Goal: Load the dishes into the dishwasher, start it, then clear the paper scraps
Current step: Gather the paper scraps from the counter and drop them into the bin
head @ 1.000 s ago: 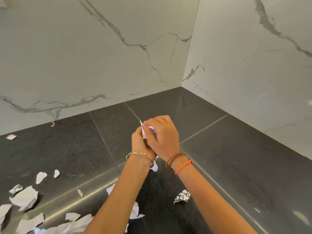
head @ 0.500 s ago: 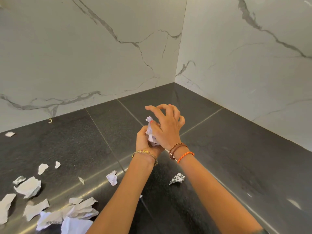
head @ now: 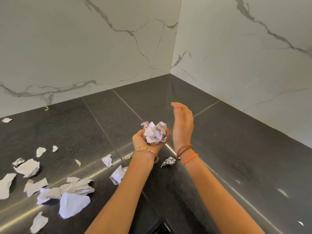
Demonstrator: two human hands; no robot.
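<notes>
My left hand is turned palm up above the dark countertop and cups a crumpled wad of white paper scraps, fingers curled round it. My right hand hovers just to the right of the wad, fingers relaxed and empty, not touching it. Several torn white paper scraps lie loose on the counter at the lower left. A small patterned scrap lies between my two wrists, and another white scrap sits left of my left wrist.
White marble walls close the counter at the back and right, meeting in a corner. A lone scrap lies by the back wall at far left. A dark recess shows at the bottom edge.
My right hand has lifted off the wad and moved to the right, opening. The left hand now holds the wad alone, palm up. The view shifted, showing more scraps at left.
</notes>
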